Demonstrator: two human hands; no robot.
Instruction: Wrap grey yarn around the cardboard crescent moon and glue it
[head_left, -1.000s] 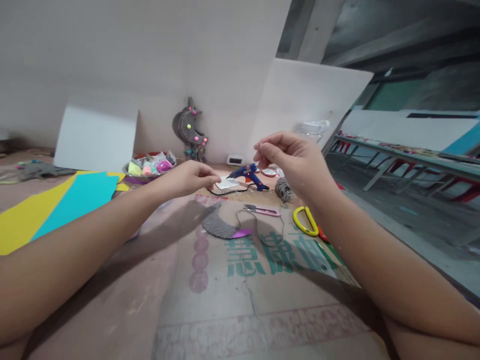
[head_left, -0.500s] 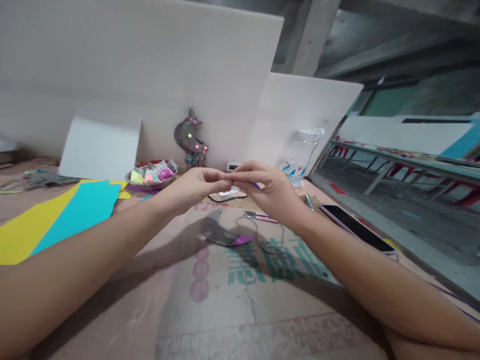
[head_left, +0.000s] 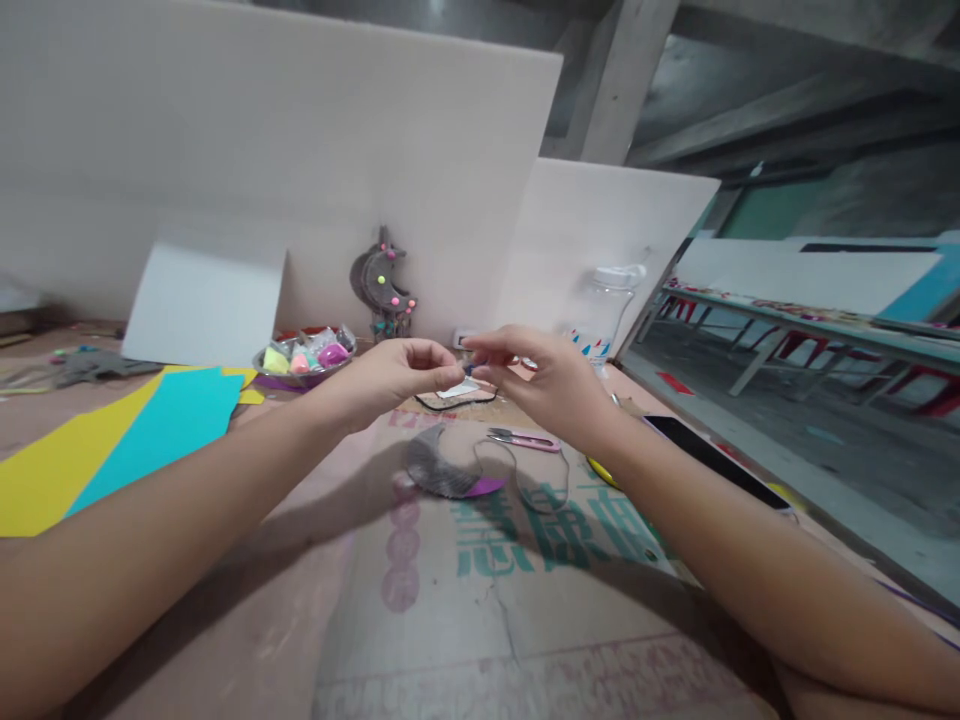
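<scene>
My left hand (head_left: 394, 378) is closed in a pinch, thumb against forefinger, above the back of the cardboard sheet. Facing it, my right hand (head_left: 555, 382) has its thumb and fingers curled together, the fingertips just short of the left ones. A tiny dark blue bit shows between the fingertips; what it is I cannot make out. Below the hands lies a grey crescent-shaped piece (head_left: 436, 468) with a purple tip (head_left: 486, 486). A grey cord (head_left: 517, 490) loops beside it, near pink-handled thread snips (head_left: 525, 440).
Cardboard (head_left: 405, 660) covers the table's middle. A bowl (head_left: 300, 376) of colourful clay packs, blue paper (head_left: 161, 425) and yellow paper (head_left: 67, 450) lie left. A moon ornament (head_left: 381, 280) is at the back. A bottle (head_left: 606, 305) and phone (head_left: 712, 462) are on the right.
My fingertips were touching and overlapping; now a small gap parts them, the right hand having drawn slightly right. The crescent, cord and snips lie where they were.
</scene>
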